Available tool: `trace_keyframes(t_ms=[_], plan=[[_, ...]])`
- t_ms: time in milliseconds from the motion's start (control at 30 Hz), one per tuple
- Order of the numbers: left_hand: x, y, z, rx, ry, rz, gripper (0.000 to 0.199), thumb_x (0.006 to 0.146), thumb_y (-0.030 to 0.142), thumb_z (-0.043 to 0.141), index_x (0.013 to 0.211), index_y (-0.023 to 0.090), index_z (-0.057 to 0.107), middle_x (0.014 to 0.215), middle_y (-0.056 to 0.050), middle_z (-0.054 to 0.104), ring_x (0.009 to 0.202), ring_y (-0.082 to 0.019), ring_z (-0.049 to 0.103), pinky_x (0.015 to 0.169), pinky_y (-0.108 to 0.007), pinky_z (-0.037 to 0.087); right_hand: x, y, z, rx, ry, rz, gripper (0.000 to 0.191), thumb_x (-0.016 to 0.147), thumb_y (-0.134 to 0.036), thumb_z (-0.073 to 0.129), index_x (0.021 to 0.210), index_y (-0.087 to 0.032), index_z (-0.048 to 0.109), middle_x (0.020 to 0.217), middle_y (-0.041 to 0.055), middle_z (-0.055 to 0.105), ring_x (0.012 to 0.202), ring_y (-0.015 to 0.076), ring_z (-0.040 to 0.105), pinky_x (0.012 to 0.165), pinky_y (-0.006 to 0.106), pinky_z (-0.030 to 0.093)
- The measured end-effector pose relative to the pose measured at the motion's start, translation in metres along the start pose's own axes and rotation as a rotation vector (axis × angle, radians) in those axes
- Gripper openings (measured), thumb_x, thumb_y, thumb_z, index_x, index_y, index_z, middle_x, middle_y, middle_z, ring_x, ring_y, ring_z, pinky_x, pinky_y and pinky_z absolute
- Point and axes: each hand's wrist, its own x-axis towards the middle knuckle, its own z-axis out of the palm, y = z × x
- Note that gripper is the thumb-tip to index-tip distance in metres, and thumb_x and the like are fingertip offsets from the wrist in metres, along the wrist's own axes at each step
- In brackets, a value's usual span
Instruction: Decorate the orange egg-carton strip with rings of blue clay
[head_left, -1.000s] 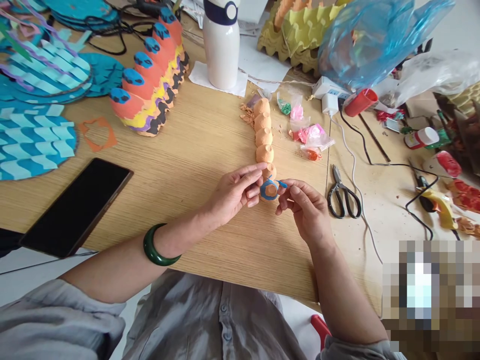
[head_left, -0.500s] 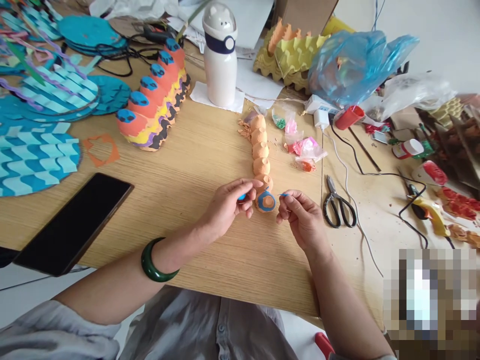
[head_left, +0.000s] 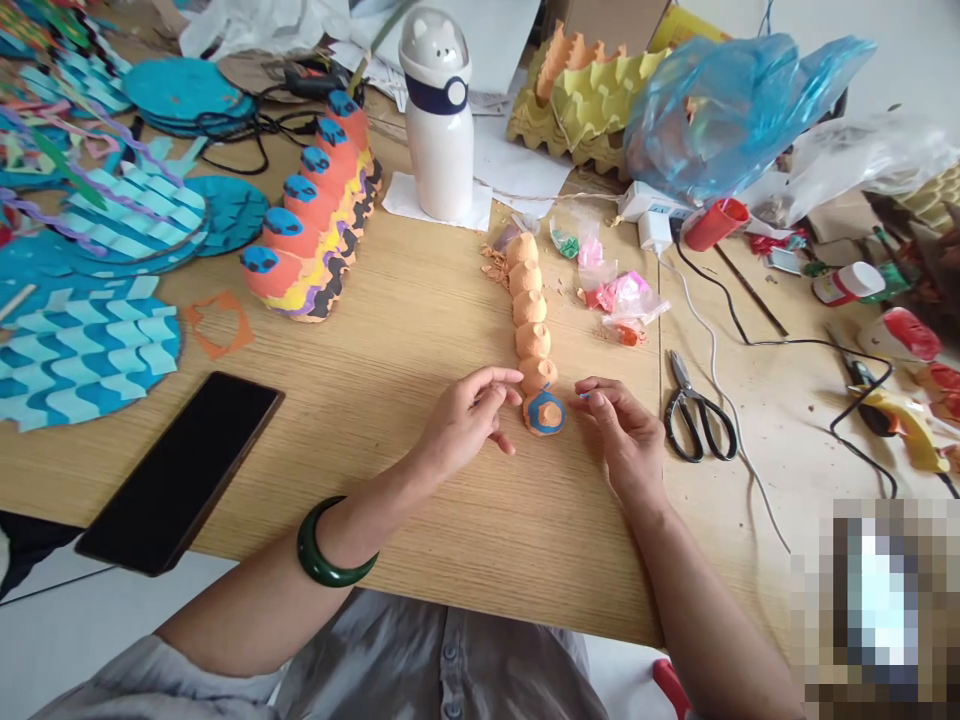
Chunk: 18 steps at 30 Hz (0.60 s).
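"Wooden tabletop (head_left: pixel 405 320) in front of you: where's your piece?"

"Centre of the frame: your orange egg-carton strip (head_left: pixel 529 320) lies lengthwise, its near cup (head_left: pixel 544 413) ringed blue."

"Your hands?"

"Apart. Your left hand (head_left: pixel 465 415) is open just beside it; your right hand (head_left: pixel 619 430) pinches a tiny blue scrap (head_left: pixel 583 396), with black-handled scissors (head_left: pixel 697 415) to its right."

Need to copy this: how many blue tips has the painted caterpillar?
6, in one row along the caterpillar, from the end near the phone to the end near the bottle.
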Motion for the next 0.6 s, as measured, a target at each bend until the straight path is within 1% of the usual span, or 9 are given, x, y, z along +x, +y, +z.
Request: trace_keyframes(t_ms=[67,133,233,333,400,433,500,533,600], plan=[[0.002,0.001,-0.004,0.095,-0.003,-0.040,0.024,0.088,0.022,0.068,0.110,0.012,0.073,0.101,-0.005,0.073,0.042,-0.001,0.039,0.046,-0.028,0.063,0.000,-0.001,0.000,-0.018,-0.006,0.007,0.025,0.092,-0.047,0.076,0.083,-0.024,0.078,0.111,0.0054,0.075,0.105,0.0202,0.068,0.095,0.035,0.059],[0.003,0.003,-0.006,0.133,-0.035,-0.095,0.025,0.088,0.021,0.067,0.111,0.011,0.072,0.106,-0.007,0.075,0.042,0.000,0.041,0.048,-0.030,0.065,0.000,-0.002,0.001,-0.013,-0.039,0.054,0.026,0.093,-0.048,0.075,0.083,-0.024,0.078,0.115,0.0063,0.076,0.107,0.0215,0.070,0.097,0.037,0.059],[0.003,0.006,-0.005,0.071,-0.059,-0.137,0.034,0.089,0.015,0.066,0.122,0.009,0.068,0.102,-0.007,0.077,0.043,-0.001,0.044,0.054,-0.034,0.069,-0.002,-0.003,0.001,0.029,-0.088,0.111,0.027,0.093,-0.048,0.074,0.082,-0.024,0.078,0.119,0.0063,0.077,0.111,0.0223,0.071,0.100,0.038,0.058],[0.004,0.007,-0.003,-0.095,-0.052,-0.162,0.037,0.090,0.010,0.063,0.127,0.006,0.066,0.093,-0.006,0.077,0.045,-0.002,0.044,0.061,-0.037,0.071,-0.001,0.001,0.001,0.057,-0.085,0.093,0.025,0.093,-0.046,0.075,0.082,-0.024,0.079,0.117,0.0058,0.078,0.114,0.0220,0.070,0.106,0.039,0.055],[0.005,0.005,-0.002,-0.212,-0.049,-0.181,0.028,0.089,0.007,0.064,0.116,0.005,0.070,0.091,-0.007,0.078,0.047,-0.001,0.045,0.063,-0.035,0.070,0.000,0.004,0.001,0.106,-0.064,0.096,0.023,0.092,-0.045,0.076,0.084,-0.024,0.080,0.117,0.0053,0.079,0.115,0.0219,0.071,0.106,0.039,0.055],[0.006,0.003,-0.001,-0.262,-0.070,-0.200,0.025,0.088,0.006,0.065,0.111,0.005,0.073,0.092,-0.008,0.078,0.047,-0.001,0.046,0.065,-0.033,0.070,0.001,0.006,0.002,0.154,-0.043,0.111,0.022,0.091,-0.046,0.077,0.086,-0.025,0.081,0.116,0.0050,0.079,0.114,0.0219,0.071,0.105,0.040,0.057],[0.007,0.000,0.001,-0.339,-0.096,-0.246,0.015,0.085,0.005,0.070,0.098,0.006,0.076,0.086,-0.005,0.076,0.046,0.000,0.045,0.063,-0.028,0.068,0.003,0.007,0.003,0.271,-0.001,0.160,0.023,0.088,-0.048,0.079,0.086,-0.025,0.081,0.112,0.0045,0.080,0.107,0.0212,0.073,0.100,0.041,0.061],[0.007,-0.001,0.002,-0.364,-0.110,-0.268,0.010,0.084,0.006,0.072,0.092,0.007,0.077,0.082,-0.003,0.074,0.046,0.000,0.044,0.061,-0.026,0.067,0.004,0.007,0.004,0.315,0.014,0.180,0.025,0.087,-0.049,0.080,0.082,-0.024,0.080,0.109,0.0045,0.081,0.103,0.0207,0.074,0.097,0.040,0.062],[0.007,-0.003,0.005,-0.400,-0.123,-0.306,0.001,0.084,0.009,0.076,0.083,0.008,0.076,0.074,0.000,0.069,0.044,0.001,0.041,0.059,-0.023,0.066,0.005,0.005,0.005,0.358,0.019,0.200,0.028,0.085,-0.050,0.081,0.078,-0.024,0.078,0.104,0.0042,0.081,0.099,0.0200,0.075,0.093,0.039,0.064]])
